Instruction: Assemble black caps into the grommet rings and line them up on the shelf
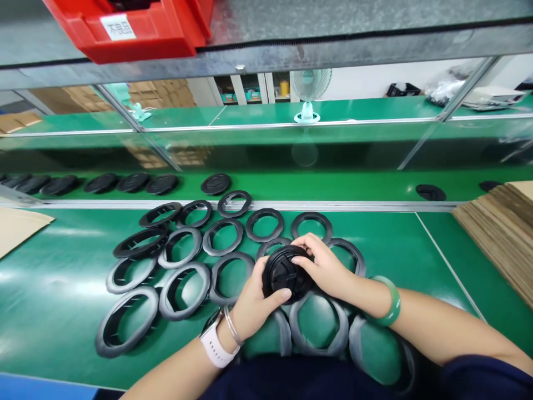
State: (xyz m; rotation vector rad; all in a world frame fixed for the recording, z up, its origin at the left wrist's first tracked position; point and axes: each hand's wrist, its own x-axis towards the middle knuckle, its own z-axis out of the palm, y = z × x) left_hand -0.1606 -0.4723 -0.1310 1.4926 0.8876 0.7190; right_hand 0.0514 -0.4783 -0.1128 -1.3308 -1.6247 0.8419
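Note:
A round black plastic part (287,276) with ribs across its face is held between my two hands, above the bench. My left hand (254,300) grips its left and lower rim, the thumb lying over the face. On its upper right side, my right hand (322,264) closes fingers and thumb on the rim. Its underside is hidden. Around and beneath my hands lie several black and grey rings (266,225) on the green bench; one grey ring (318,347) sits just below the held part, nearest my body.
Behind a metal rail, a green belt (333,186) carries several black round parts (216,183). Stacked cardboard (508,233) stands at the right, and a cardboard sheet (19,225) lies at the left. Overhead, a metal shelf (333,33) bears a red bin (145,33).

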